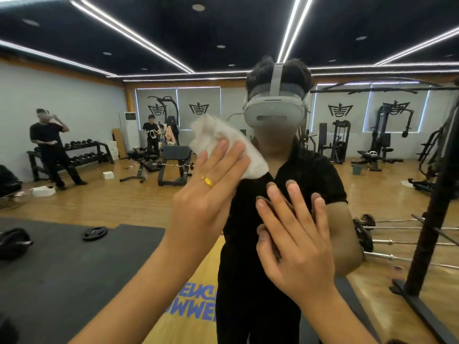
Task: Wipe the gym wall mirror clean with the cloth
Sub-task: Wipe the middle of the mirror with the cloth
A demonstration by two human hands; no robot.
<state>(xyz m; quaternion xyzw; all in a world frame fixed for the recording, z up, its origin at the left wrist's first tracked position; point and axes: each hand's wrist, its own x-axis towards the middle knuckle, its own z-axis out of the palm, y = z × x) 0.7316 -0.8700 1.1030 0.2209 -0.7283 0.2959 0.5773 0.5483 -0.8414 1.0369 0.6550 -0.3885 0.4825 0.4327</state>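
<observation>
The cloth lies flat on the mirror near its middle, long axis slanting upper left to lower right, pressed there by the straight, close-set fingers of the left hand, nothing pinched. The right hand, fingers spread, rests on bare glass just below and right, so wiping likely falls to the left

The left hand, with a gold ring on it, presses a crumpled white cloth flat on the big wall mirror. To its right, the right hand lies flat on the mirror, fingers spread.
</observation>
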